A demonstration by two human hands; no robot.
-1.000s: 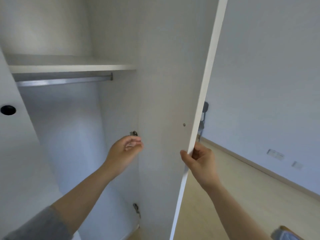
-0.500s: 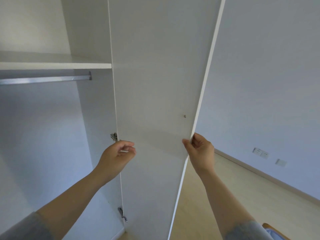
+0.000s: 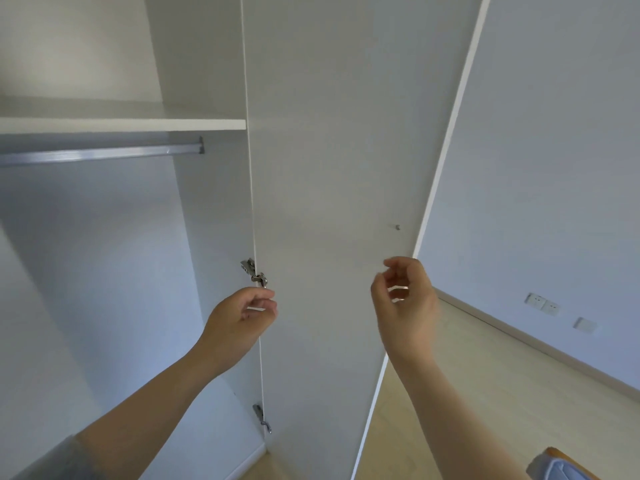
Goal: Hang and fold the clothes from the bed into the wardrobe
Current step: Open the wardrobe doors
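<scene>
- Wardrobe (image 3: 104, 254) fills the left and centre of my view and stands open; I see its pale back wall and right side wall.
- Door (image 3: 329, 168) is swung out toward me, inner face showing, with its free edge on the right.
- Shelf (image 3: 121, 124) runs across near the top. A metal rail (image 3: 97, 154) sits just beneath it, fixed to the side wall.
- Two hinges join door to side wall: upper hinge (image 3: 254, 271) at hand height, lower hinge (image 3: 261, 417) near the floor.
- Left hand (image 3: 239, 320) is raised just below the upper hinge, in front of the door's hinged edge. Fingers loosely curled, grasping nothing.
- Right hand (image 3: 405, 306) is up just below and beside the door's free edge, off it. Fingers loosely curled, released, nothing in it.
- A small stud (image 3: 397, 227) shows on the door face above the right hand.
- Grey sleeve (image 3: 62, 459) on the left forearm, bottom left.
- To the right: plain wall (image 3: 554, 168) with sockets (image 3: 542, 304) low down, and a light wood floor (image 3: 485, 393).
- Bottom right corner: a blue-grey item (image 3: 557, 471) with a wooden edge; I cannot tell what it is.
</scene>
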